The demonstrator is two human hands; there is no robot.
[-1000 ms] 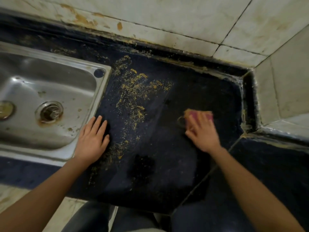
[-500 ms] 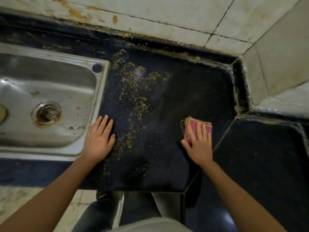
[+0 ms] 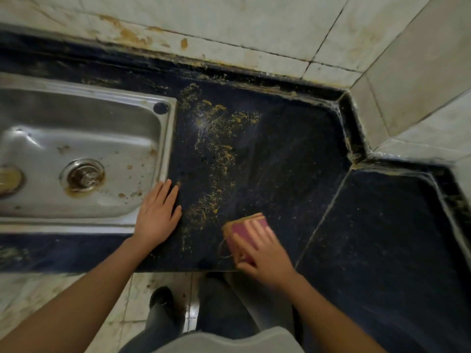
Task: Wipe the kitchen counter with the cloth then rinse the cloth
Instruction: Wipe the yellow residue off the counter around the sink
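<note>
The left hand [image 3: 155, 220] lies flat, fingers straight, on the counter [image 3: 293, 154]. The right hand [image 3: 265, 256] presses straight fingers on the pink cloth [image 3: 242, 228]. Yellow mess [image 3: 216, 159] runs up from between the hands.

The bench [image 3: 280, 161] is very dark navy, close to black, with a fine pale speckle. A mustard-yellow smear [image 3: 216, 149] streaks across it in feathery patches. The cloth [image 3: 240, 226] is pink-magenta with a tan-yellow edge. The sink [image 3: 107, 128] is dull silver steel, dotted with brown-orange spots, and a rusty brown ring surrounds its drain [image 3: 82, 174]. The wall tiles [image 3: 229, 19] are off-white with faint marbling, orange-brown stains and dark grout lines. The floor tiles [image 3: 30, 296] are pale and mottled with grey-brown. The trousers [image 3: 224, 307] are dark grey, the shoe [image 3: 160, 296] is black, and the shirt [image 3: 229, 340] is light grey.
</note>
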